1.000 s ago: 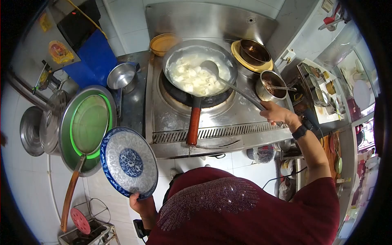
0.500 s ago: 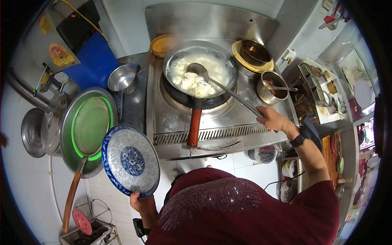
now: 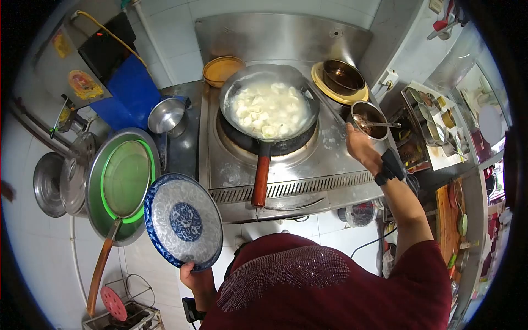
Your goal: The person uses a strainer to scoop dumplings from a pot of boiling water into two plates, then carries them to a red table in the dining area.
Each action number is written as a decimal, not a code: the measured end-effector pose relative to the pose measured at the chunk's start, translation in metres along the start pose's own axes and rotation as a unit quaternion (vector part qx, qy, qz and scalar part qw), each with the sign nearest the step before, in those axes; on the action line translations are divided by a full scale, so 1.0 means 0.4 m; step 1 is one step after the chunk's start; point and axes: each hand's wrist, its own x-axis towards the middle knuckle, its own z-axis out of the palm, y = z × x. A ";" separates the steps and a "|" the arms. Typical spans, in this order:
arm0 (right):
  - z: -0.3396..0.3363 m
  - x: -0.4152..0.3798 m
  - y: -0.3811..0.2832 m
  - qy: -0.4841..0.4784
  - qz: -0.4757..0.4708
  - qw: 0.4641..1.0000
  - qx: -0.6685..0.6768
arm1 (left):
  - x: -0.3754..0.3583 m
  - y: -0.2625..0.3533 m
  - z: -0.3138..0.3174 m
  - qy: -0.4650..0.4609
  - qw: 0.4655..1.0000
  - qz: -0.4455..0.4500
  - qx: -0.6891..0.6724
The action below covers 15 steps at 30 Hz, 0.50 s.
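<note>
My left hand (image 3: pixel 197 278) grips the lower rim of a round plate (image 3: pixel 202 246) with a blue-and-white pattern, held tilted left of the stove. My right hand (image 3: pixel 363 147) is beside the small metal pot (image 3: pixel 355 110), its fingertips near the pot's left wall. Its fingers are partly hidden, and whether they hold anything cannot be made out. A spoon (image 3: pixel 388 125) rests in the pot, over brown contents. Pale dumplings (image 3: pixel 258 113) float in cloudy liquid in the wok (image 3: pixel 226 91), whose wooden handle (image 3: pixel 261 179) points toward me. The ladle is not visible.
Left of the stove are a metal saucepan (image 3: pixel 166 114) and a large basin (image 3: pixel 94 203) with a green-rimmed strainer (image 3: pixel 125 170). A brown bowl (image 3: pixel 223 70) stands behind the wok. At back right sits a dark pan (image 3: pixel 344 77). Seasoning containers (image 3: pixel 434 118) are on the right.
The ladle has left the wok and is out of sight. My right hand has moved from its handle up to beside the small pot. The left hand still holds the plate.
</note>
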 end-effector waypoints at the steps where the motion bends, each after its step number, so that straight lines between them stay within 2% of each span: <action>1: 0.015 0.008 -0.005 -0.010 0.003 1.000 0.012 | -0.002 0.000 0.001 0.001 1.000 0.001 0.000; 4: 0.065 0.023 -0.015 -0.067 0.022 0.994 0.081 | -0.013 0.000 -0.006 0.026 1.000 0.009 0.002; 5: -0.049 -0.017 -0.084 -0.134 0.025 0.985 0.110 | -0.015 -0.002 -0.014 0.039 0.999 0.008 0.001; 6: -0.072 -0.031 -0.104 -0.134 0.024 0.984 0.111 | -0.017 -0.002 -0.019 0.053 0.999 0.007 0.000; 8: -0.088 -0.043 -0.124 -0.192 0.030 0.946 0.260 | -0.020 -0.004 -0.009 0.046 0.999 0.008 -0.002; 15: -0.036 -0.035 -0.117 -0.241 0.032 0.883 0.401 | -0.039 -0.005 -0.018 0.052 0.999 0.007 -0.005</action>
